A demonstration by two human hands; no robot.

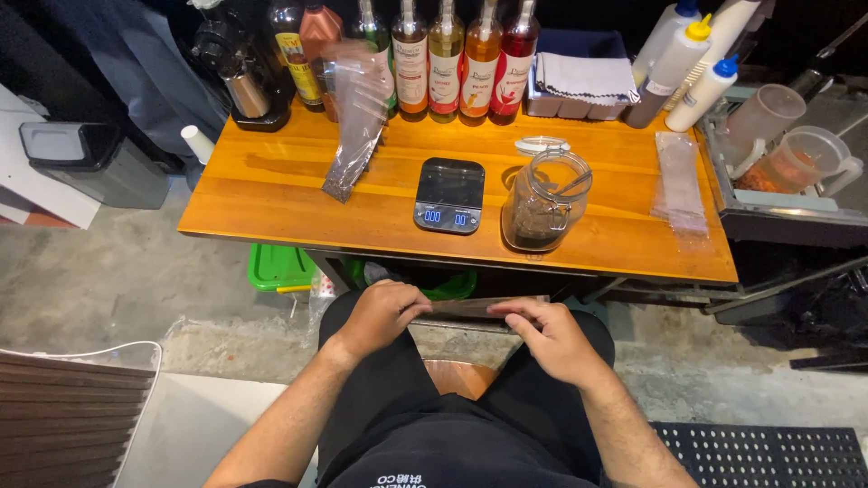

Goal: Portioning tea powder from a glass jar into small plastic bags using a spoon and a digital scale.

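Two hands held one narrow pouch over the lap, near the surface's front edge.

The left hand (384, 312) and right hand (547, 336) each pinched an end of the flat pouch (470, 306). On the wooden surface (271, 194) sat one digital scale (449, 195), one open glass jar (545, 201) with its lid (541, 145) behind, four syrup bottles (463, 59) at the far edge, and three squeeze bottles (692, 63) far right.

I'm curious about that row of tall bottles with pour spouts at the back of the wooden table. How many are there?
5, standing side by side: a greenish one partly behind clear bags, then amber, pale yellow, orange and red. Others may be hidden farther left.
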